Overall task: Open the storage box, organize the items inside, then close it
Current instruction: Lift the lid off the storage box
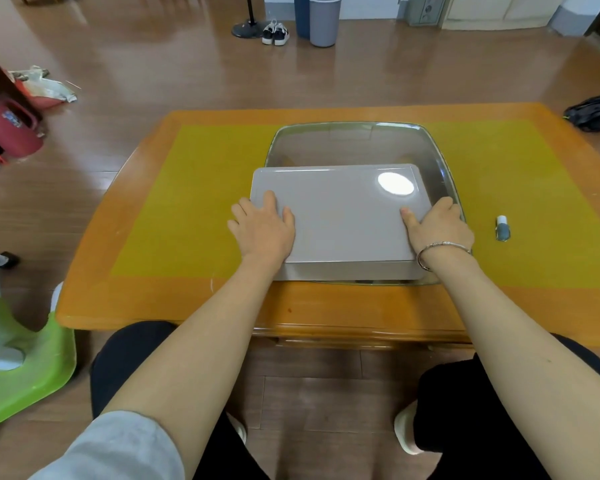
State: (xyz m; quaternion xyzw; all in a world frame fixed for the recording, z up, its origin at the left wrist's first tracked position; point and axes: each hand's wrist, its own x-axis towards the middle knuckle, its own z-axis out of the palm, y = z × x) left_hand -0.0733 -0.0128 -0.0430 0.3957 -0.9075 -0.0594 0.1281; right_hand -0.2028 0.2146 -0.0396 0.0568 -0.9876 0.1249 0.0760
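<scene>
A grey lid [340,216] of the storage box lies flat at the middle of the table, covering the box so nothing inside shows. The box sits on a clear glass tray [357,140] whose far half is bare. My left hand [264,230] grips the lid's left edge, thumb on top and fingers spread over the corner. My right hand [437,226], with a silver bracelet at the wrist, holds the lid's right edge the same way.
The low wooden table [187,306] has a yellow-green mat. A small grey bottle [502,229] lies on it right of the tray. A green plastic stool [21,372] stands at lower left, a red container [9,128] at far left, bins and shoes [275,32] beyond.
</scene>
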